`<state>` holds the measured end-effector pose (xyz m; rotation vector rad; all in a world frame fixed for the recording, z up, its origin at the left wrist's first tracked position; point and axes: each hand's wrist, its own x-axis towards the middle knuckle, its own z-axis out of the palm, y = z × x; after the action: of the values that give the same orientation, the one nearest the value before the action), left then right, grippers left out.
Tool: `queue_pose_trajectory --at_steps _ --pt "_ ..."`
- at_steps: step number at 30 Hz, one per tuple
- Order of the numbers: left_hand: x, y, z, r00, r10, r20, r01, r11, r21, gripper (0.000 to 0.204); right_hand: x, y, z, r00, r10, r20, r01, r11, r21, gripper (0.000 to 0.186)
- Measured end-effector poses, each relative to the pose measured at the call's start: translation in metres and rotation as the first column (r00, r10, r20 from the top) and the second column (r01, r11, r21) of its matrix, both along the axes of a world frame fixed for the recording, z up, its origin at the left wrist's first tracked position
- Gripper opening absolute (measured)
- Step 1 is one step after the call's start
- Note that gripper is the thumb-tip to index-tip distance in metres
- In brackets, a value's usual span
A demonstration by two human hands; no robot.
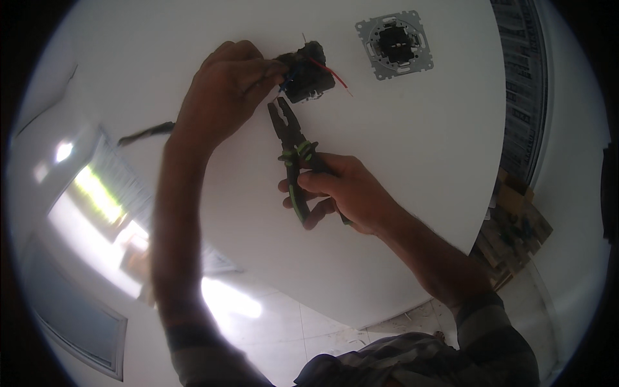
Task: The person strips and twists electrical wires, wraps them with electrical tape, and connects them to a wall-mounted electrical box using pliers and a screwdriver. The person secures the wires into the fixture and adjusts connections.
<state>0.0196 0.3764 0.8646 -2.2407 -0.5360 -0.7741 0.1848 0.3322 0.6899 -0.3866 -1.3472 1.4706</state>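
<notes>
My left hand (222, 90) is raised at the wall, its fingertips pinched together on a thin wire beside a black electrical box (309, 80). Blue wire shows by those fingertips, and a red wire (332, 71) sticks out of the box to the right. In my right hand (351, 190) are combination pliers (295, 138) with black and green handles. Their jaws are slightly apart, pointing up, just below the left fingertips. A thin wire end appears close to the jaw tips; whether they touch it I cannot tell.
Right of the box, a switch or socket mechanism (396, 45) with a square metal mounting plate sits on the white surface (412, 142). Something dark and slim (145, 133) sticks out behind my left wrist. Cardboard and clutter (516, 219) lie at the right; a window glows at left.
</notes>
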Motion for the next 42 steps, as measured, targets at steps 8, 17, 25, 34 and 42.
queue_pose_trajectory --at_steps 8,17,25,34,42 --pt "0.006 0.002 0.0 1.0 0.013 -0.012 -0.013 1.0 0.02 0.022 0.0 -0.001 -0.001 0.997 -0.077 0.009 0.077 0.997 0.007 0.035" --pt "0.005 0.005 -0.004 0.998 0.004 -0.062 0.0 0.997 0.077 0.021 0.023 -0.004 -0.005 0.967 -0.223 -0.123 0.228 0.973 0.035 0.036" --pt "0.009 0.013 0.002 0.994 -0.108 -0.026 0.111 0.981 0.162 0.012 0.029 -0.009 0.01 0.967 -0.21 0.143 0.206 0.978 0.04 0.039" --pt "0.007 0.01 0.002 0.997 -0.073 -0.008 0.074 0.99 0.119 0.013 0.045 -0.003 0.047 0.879 -0.294 0.375 0.274 0.956 0.108 0.038" --pt "0.006 0.014 0.0 0.995 -0.093 0.038 0.091 0.995 0.033 0.014 0.055 -0.002 0.041 0.939 -0.233 0.253 0.218 0.972 0.086 0.037"
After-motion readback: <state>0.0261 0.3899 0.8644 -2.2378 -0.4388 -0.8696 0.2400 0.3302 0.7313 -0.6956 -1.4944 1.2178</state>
